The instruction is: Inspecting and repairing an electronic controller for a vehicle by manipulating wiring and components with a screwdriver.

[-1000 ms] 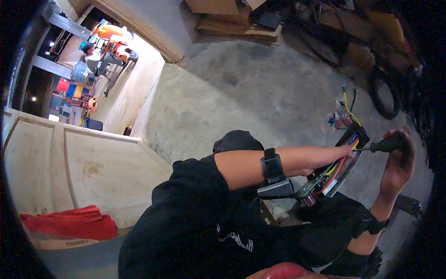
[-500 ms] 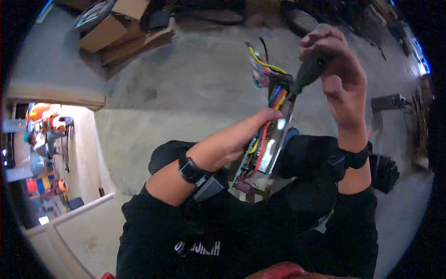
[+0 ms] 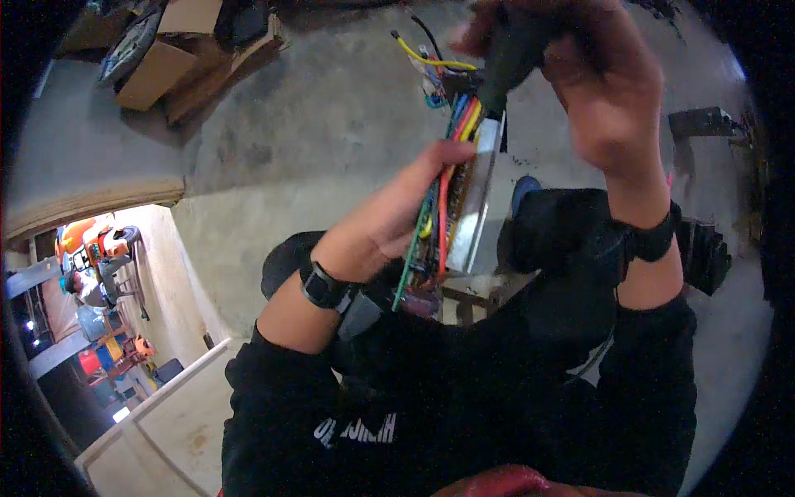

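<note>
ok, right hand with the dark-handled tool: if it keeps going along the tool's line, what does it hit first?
Probably the wire bundle atop the circuit board that the left hand holds; the right hand aims the tool down there. Motion blur leaves depth unclear.

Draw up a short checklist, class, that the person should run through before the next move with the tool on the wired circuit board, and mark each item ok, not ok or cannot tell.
1. Left hand grips the circuit board along its edge: ok.
2. Right hand closed around the dark tool handle: ok.
3. Tool tip seated on its target at the board's top end: cannot tell, hidden and blurred.
4. Coloured wires clear of the tool tip: not ok, they bunch right beneath it.
5. Board braced against something solid: cannot tell.
</note>
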{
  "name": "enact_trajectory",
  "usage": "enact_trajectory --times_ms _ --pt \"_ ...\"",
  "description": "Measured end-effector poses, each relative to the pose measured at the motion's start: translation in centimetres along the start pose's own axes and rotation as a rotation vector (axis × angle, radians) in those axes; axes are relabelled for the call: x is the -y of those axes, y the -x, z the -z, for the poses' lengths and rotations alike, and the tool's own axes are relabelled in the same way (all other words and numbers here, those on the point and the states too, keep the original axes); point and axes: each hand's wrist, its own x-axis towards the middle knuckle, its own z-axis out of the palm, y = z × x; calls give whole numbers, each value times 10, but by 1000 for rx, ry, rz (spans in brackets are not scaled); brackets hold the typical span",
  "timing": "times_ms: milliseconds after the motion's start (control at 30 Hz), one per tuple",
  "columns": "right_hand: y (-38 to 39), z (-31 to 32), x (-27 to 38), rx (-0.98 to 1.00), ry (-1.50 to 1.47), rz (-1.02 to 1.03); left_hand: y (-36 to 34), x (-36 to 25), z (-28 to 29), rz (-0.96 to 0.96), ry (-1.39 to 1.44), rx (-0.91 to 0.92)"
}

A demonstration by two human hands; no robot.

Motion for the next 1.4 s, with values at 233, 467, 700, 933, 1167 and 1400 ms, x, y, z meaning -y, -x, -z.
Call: enact_trajectory --times_ms 233,467,700,933,1167,1400 --pt "-12 8 -2 53 362 276 12 -3 -9 -42 -52 -6" --pt "0 12 17 -71 553 92 8 -2 -7 7 8 -18" --pt "-4 -1 8 -60 368 88 11 -3 -8 7 -20 5" --pt "-5 1 3 22 425 172 21 -6 -17 -103 -34 23" --pt "6 6 7 -101 455 23 15 -8 -6 -41 -195 63" --pt "-3 6 0 -25 525 192 13 -9 -4 -42 -157 74"
